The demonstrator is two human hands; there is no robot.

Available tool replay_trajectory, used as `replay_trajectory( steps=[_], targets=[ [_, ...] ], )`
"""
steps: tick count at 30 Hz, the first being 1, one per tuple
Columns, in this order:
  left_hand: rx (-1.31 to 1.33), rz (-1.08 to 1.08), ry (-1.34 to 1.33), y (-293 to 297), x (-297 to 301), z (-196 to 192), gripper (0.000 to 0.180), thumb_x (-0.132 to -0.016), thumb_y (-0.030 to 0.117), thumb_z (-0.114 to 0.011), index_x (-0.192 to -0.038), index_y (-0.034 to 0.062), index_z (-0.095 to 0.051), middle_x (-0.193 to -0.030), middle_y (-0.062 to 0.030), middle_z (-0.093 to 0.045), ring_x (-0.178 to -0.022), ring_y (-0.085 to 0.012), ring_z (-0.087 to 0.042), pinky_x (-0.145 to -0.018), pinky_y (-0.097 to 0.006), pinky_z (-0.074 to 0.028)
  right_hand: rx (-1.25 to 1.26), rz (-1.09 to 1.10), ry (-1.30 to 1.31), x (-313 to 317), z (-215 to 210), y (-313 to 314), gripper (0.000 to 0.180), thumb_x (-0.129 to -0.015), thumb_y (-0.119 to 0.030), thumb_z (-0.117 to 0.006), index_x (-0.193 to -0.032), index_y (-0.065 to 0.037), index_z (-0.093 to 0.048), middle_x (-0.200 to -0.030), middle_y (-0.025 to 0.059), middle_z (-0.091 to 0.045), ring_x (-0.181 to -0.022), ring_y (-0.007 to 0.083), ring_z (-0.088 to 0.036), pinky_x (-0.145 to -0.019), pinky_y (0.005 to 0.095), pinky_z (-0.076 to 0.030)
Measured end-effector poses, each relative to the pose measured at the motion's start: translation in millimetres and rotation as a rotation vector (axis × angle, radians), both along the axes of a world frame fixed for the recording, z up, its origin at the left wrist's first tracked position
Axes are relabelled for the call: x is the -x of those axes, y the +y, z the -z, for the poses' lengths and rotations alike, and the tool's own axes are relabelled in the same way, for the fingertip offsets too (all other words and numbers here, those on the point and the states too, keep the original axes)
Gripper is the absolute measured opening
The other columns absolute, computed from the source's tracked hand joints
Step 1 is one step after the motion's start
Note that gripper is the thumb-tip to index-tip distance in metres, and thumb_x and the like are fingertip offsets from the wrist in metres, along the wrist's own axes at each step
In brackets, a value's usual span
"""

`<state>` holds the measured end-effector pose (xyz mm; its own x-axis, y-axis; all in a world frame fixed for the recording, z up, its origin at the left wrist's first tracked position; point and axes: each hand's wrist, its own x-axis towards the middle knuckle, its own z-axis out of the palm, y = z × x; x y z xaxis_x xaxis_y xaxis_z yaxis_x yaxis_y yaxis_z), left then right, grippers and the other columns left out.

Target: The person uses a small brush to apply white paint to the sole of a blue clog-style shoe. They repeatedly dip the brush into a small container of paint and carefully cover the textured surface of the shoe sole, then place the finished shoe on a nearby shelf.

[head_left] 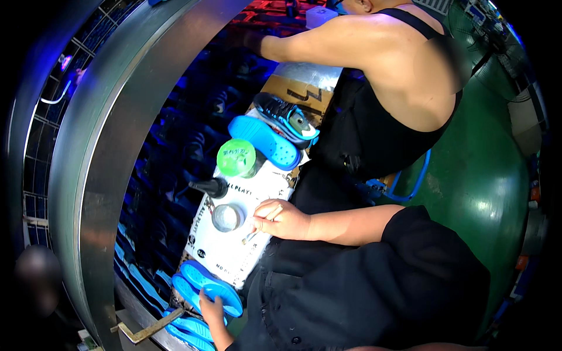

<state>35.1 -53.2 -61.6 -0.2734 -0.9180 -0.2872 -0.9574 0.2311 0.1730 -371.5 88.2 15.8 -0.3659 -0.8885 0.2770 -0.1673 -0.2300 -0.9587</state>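
Observation:
My right hand [280,219] pinches a thin brush-like tool [250,236], its tip over a white printed sheet [219,254]. Beside it on the sheet stands a small round jar [227,217] with pale contents. My left hand [212,311] is at the near end, fingers on a blue shoe sole [219,289] that overlaps another blue sole; some fingers are hidden. A black nozzle-topped bottle [213,187] and a green-lidded tub [236,158] stand beyond the jar. Farther off, a blue sole with holes [263,140] lies against a dark sports shoe [287,119].
A co-worker [380,88] sits close at the far right, one arm reaching left across the dark belt of shoe parts [187,117]. A curved metal housing [99,146] runs along the left. More blue soles [190,327] and a metal bracket [149,330] lie near my left hand.

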Motion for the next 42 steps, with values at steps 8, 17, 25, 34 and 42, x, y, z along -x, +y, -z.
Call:
replay_trajectory(
  steps=[8, 17, 25, 34, 42],
  targets=[
    [0.109, -0.09, -0.099, 10.8, -2.2, 7.3, 0.052, -0.076, 0.019, -0.057, -0.122, -0.0007, -0.042, -0.091, -0.0267, -0.064, -0.082, -0.0409, -0.063, -0.073, -0.048, -0.049, -0.097, -0.017, 0.068, -24.6, 5.6, -5.6, 0.022, -0.091, -0.018, -0.054, -0.081, -0.004, -0.068, -0.076, 0.0084, -0.065, -0.071, 0.0191, -0.061, -0.066, 0.0305, -0.048],
    [0.097, -0.285, 0.29, 38.5, -4.1, 4.7, 0.038, -0.079, 0.014, -0.055, -0.111, -0.0013, -0.042, -0.065, -0.0164, -0.057, -0.055, -0.0329, -0.056, -0.057, -0.044, -0.046, -0.017, 0.027, 0.388, -15.3, 1.4, -56.4, 0.019, -0.085, -0.017, -0.062, -0.076, -0.001, -0.066, -0.071, 0.0115, -0.062, -0.068, 0.0238, -0.061, -0.061, 0.0319, -0.047],
    [-0.782, -0.819, 1.315, 51.2, -5.0, -1.3, 0.031, -0.083, 0.01, -0.058, -0.112, 0.002, -0.052, -0.081, -0.0034, -0.062, -0.059, -0.0102, -0.058, -0.047, -0.022, -0.046, -0.094, -0.037, 0.659, -14.9, 47.1, -113.9, 0.02, -0.077, -0.024, -0.066, -0.072, -0.004, -0.067, -0.071, 0.0122, -0.064, -0.069, 0.0322, -0.06, -0.063, 0.0384, -0.046],
    [-1.018, -0.984, 1.577, 50.9, 5.1, 0.1, 0.048, -0.077, 0.009, -0.061, -0.121, -0.0008, -0.046, -0.106, -0.0128, -0.061, -0.088, -0.0246, -0.064, -0.067, -0.031, -0.054, -0.168, 0.001, 0.515, -11.8, 40.3, -111.3, 0.021, -0.083, -0.02, -0.064, -0.076, -0.001, -0.065, -0.073, 0.0107, -0.062, -0.067, 0.025, -0.059, -0.061, 0.0331, -0.045],
    [-1.063, -0.776, 1.608, 51.8, 16.0, -11.3, 0.039, -0.084, 0.013, -0.058, -0.119, 0.0013, -0.045, -0.093, -0.0109, -0.062, -0.064, -0.0187, -0.061, -0.049, -0.027, -0.049, -0.124, 0.067, 0.121, -21.7, 36.4, -98.4, 0.027, -0.089, -0.025, -0.058, -0.079, -0.001, -0.066, -0.073, 0.0075, -0.064, -0.067, 0.0181, -0.059, -0.063, 0.029, -0.046]
  ],
)
